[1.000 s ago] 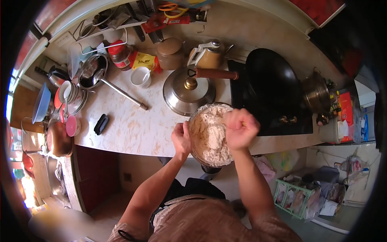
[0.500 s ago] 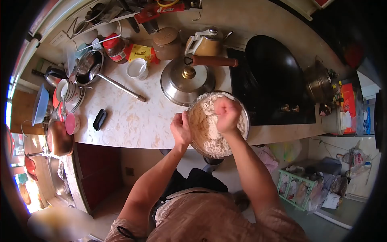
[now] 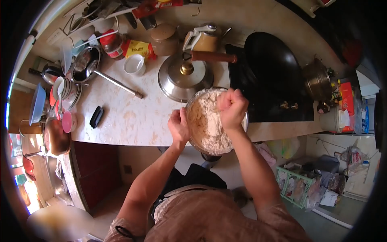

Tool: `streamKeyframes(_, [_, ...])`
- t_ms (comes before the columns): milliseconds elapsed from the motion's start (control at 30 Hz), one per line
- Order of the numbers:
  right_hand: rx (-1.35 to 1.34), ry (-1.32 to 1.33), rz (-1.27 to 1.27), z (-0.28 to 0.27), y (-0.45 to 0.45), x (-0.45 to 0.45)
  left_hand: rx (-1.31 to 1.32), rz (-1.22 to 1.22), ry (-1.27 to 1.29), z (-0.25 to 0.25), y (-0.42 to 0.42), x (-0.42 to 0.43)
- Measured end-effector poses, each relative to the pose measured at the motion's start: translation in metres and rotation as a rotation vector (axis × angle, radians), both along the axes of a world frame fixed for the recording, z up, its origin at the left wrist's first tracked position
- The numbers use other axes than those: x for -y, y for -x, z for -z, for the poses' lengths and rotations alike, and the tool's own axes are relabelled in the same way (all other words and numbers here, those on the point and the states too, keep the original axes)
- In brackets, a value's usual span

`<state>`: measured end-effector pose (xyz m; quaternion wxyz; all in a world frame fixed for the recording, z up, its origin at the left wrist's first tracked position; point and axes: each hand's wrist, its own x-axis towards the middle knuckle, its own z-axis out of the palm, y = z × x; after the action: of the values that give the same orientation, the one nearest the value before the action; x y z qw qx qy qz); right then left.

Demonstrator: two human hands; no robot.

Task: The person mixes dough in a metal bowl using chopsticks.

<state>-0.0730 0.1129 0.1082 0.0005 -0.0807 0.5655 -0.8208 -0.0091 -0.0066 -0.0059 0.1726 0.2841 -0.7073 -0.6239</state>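
A round metal bowl (image 3: 191, 136) holds a pale, lumpy flour dough (image 3: 213, 126), with drier flour along its sides. The bowl overhangs the counter's front edge, close to my body. On its left rim my left hand (image 3: 177, 124) is closed, thumb up and fingers round the outside. My right hand (image 3: 232, 108) is balled into a fist above the right part of the bowl. Something thin may stick out of the fist toward the dough, but I cannot make out what it is.
Behind the bowl lies a steel lid (image 3: 169, 82) with a brass knob. A black wok (image 3: 272, 68) sits on the stove (image 3: 278, 115) to the right. A long-handled ladle (image 3: 119, 85), a white cup (image 3: 134, 65) and a small black object (image 3: 96, 117) are on the counter (image 3: 121, 121) at left.
My right fist has risen from inside the bowl and moved slightly right, above the rim. The dough now shows more in the middle. My left hand keeps its hold on the rim.
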Motion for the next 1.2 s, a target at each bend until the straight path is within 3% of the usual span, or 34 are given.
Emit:
streamKeyframes(133, [-0.097, -0.006, 0.029, -0.027, -0.009, 0.004, -0.014, 0.017, -0.113, 0.004, -0.005, -0.002])
streamKeyframes(200, [-0.105, -0.162, 0.092, 0.026, -0.02, 0.005, -0.031, 0.016, -0.123, -0.004, -0.004, -0.003])
streamKeyframes(267, [-0.134, -0.257, -0.071, 0.044, -0.042, -0.004, -0.048, 0.007, -0.132, -0.004, -0.001, -0.002])
streamKeyframes(433, [-0.161, 0.124, -0.193, -0.018, -0.049, -0.011, 0.027, 0.015, -0.102, -0.006, -0.004, -0.002])
streamKeyframes(533, [-0.149, 0.091, -0.135, 0.0, -0.027, -0.002, -0.018, 0.001, -0.162, -0.001, -0.005, -0.003])
streamKeyframes(633, [0.038, 0.011, -0.138, 0.04, -0.045, 0.003, -0.023, -0.003, -0.129, 0.001, -0.004, -0.003])
streamKeyframes(667, [-0.166, -0.159, -0.112, 0.051, -0.059, 0.003, -0.024, -0.008, -0.127, 0.002, -0.003, -0.002])
streamKeyframes(767, [-0.23, -0.022, -0.269, 0.03, -0.087, -0.011, -0.009, -0.011, -0.112, 0.005, -0.006, -0.004])
streamKeyframes(833, [-0.037, 0.147, -0.31, 0.018, -0.095, -0.029, -0.035, -0.009, -0.032, 0.005, -0.005, -0.003])
streamKeyframes(1000, [-0.062, 0.328, -0.151, -0.027, -0.08, -0.061, 0.01, 0.001, -0.098, 0.002, -0.005, -0.001])
streamKeyframes(1100, [-0.054, 0.28, -0.136, -0.031, -0.072, -0.067, -0.021, -0.011, -0.11, 0.005, -0.004, -0.005])
streamKeyframes(1200, [0.003, 0.159, -0.187, 0.016, -0.076, -0.043, -0.009, -0.006, -0.104, 0.004, -0.008, -0.005])
